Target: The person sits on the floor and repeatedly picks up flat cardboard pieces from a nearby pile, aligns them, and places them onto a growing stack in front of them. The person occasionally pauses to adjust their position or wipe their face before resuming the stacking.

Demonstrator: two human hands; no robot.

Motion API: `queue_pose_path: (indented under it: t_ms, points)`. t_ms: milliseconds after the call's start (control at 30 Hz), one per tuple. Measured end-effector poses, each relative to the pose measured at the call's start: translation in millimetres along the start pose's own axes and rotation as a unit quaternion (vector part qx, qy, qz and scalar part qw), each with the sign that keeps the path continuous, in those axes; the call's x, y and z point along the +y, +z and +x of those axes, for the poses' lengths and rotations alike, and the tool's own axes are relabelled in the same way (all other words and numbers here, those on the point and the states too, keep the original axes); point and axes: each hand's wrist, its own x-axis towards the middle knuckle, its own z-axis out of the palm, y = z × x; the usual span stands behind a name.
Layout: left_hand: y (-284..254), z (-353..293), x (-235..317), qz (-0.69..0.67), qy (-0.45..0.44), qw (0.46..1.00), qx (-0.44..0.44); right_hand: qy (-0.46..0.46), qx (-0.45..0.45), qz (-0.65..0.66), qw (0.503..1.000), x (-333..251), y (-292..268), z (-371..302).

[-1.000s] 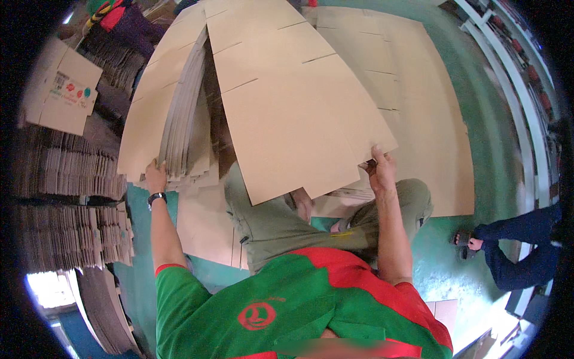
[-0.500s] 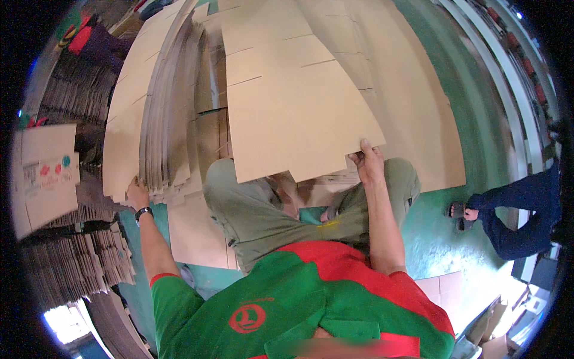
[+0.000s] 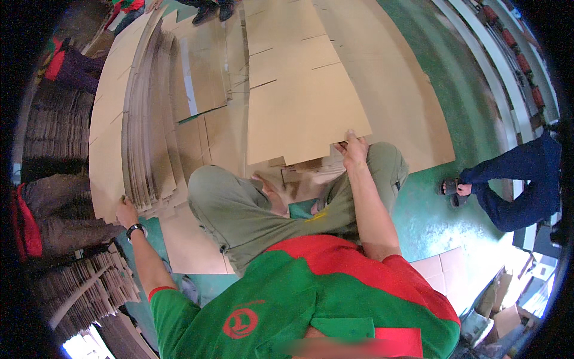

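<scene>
My right hand (image 3: 354, 149) pinches the near right corner of a flat cardboard sheet (image 3: 302, 110), thumb on top. This sheet has short slits along its length and a stepped near edge, which lies over the space between my crossed legs. Out to the left, my left hand (image 3: 127, 213) grips the near end of another slit cardboard sheet (image 3: 109, 128), with its fingertips partly hidden. That sheet lies along the top of a leaning stack of cardboard sheets (image 3: 156, 128), whose layered edges face me.
A wide cardboard sheet (image 3: 412, 113) lies to the right on the green floor (image 3: 430, 191). Bundled cardboard (image 3: 89, 284) stands at left, near a person's legs (image 3: 66, 209). Another person's legs (image 3: 508, 179) are at right. Dark shoes (image 3: 214, 12) stand at the far end.
My right hand and its sheet have shifted slightly left, uncovering more cardboard between the stacks. At left, the printed cardboard panel is gone and a person's legs show. Shoes have appeared at the far end.
</scene>
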Motion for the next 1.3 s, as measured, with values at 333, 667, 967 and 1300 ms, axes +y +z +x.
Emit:
queue_pose_path:
  t_ms: [333, 667, 967, 1300]
  points:
    - [1.4, -1.9, -1.0, -0.010, 0.019, 0.999, 0.028, 0.004, 0.012, 0.018, 1.000, -1.4, 2.8, -1.3]
    - [11.9, 4.5, -12.7, 0.045, 0.035, 0.998, 0.024, -0.003, 0.008, 0.024, 1.000, 1.3, -2.4, 4.9]
    - [14.6, 6.7, -8.5, 0.055, 0.023, 0.997, 0.041, -0.144, 0.193, -0.149, 0.959, 15.0, 8.5, 8.5]
    - [-8.8, 1.7, 10.7, 0.166, 0.128, 0.977, 0.045, -0.220, 0.000, -0.325, 0.920, 29.6, 10.1, -3.2]
